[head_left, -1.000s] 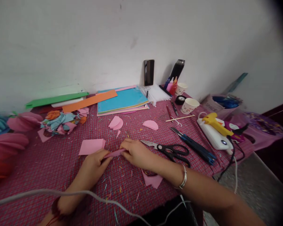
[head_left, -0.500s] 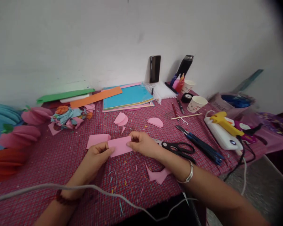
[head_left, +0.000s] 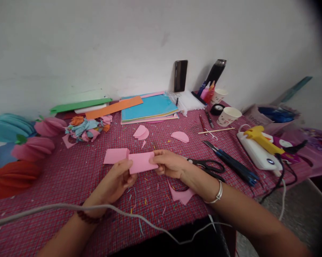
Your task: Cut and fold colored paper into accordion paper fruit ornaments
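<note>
A folded piece of pink paper (head_left: pixel 141 163) is held between both hands above the table. My left hand (head_left: pixel 119 180) pinches its left end, thumb on the near face. At the right end, my right hand (head_left: pixel 167 163) grips it between thumb and fingers. Just behind my left hand lies a small stack of pink paper (head_left: pixel 115 156). Black-handled scissors (head_left: pixel 209 166) rest beside my right wrist, their blades mostly hidden. Cut pink half-circles (head_left: pixel 141 132) and another pink half-circle (head_left: pixel 180 136) lie farther back. Pink offcuts (head_left: pixel 182 195) sit under my right forearm.
A white cable (head_left: pixel 118 210) crosses in front of my forearms. To the right are a blue cutter knife (head_left: pixel 233 163), a yellow glue gun (head_left: pixel 265 141) and a paper cup (head_left: pixel 228 116). Paper pumpkins (head_left: pixel 32 148) and a scrap pile (head_left: pixel 84 129) stand left; coloured sheets (head_left: pixel 148 107) lie behind.
The view has shifted slightly, so things appear farther right. My left fingers have curled lower behind the pink paper, and my right fingers now bend under its right end. Both hands still hold it.
</note>
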Tool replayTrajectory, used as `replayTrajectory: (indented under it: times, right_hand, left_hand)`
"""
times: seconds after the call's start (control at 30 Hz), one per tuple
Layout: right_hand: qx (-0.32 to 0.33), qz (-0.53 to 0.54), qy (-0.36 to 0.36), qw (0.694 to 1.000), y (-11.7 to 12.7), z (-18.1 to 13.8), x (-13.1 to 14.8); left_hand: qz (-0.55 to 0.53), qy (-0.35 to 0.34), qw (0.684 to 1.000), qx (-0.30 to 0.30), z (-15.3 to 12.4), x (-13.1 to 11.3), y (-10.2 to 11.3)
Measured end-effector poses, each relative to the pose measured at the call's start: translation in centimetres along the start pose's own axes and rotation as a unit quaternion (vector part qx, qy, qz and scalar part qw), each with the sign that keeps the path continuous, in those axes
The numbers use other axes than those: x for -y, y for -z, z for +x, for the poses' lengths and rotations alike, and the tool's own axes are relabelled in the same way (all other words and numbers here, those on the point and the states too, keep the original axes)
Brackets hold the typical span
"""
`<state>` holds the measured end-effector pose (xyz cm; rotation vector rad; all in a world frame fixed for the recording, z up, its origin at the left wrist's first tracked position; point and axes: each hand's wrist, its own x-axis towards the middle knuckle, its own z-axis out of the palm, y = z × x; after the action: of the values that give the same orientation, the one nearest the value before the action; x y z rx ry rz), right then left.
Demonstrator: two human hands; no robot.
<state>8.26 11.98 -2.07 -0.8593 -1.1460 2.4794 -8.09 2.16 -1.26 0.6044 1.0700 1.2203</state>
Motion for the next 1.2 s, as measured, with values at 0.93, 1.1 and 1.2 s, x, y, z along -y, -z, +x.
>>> replayTrajectory:
  times: [0.93, 1.1, 1.2]
  right_hand:
    - [-0.084, -0.812, 0.171, 0.552, 2.7, -1.9, 3.1]
    - [-0.064, -0.745, 0.214, 0.628, 2.7, -1.7, 2.7]
    - [-0.087, -0.589, 0.241, 0.766, 2.6, -1.8, 2.8]
  left_hand:
    - [0.098, -0.111, 0.968, -0.201, 0.7, -1.7, 3.7]
    - [0.097, -0.112, 0.969, -0.196, 0.7, -1.5, 3.4]
    - [0.085, -0.104, 0.970, -0.201, 0.8, -1.3, 2.8]
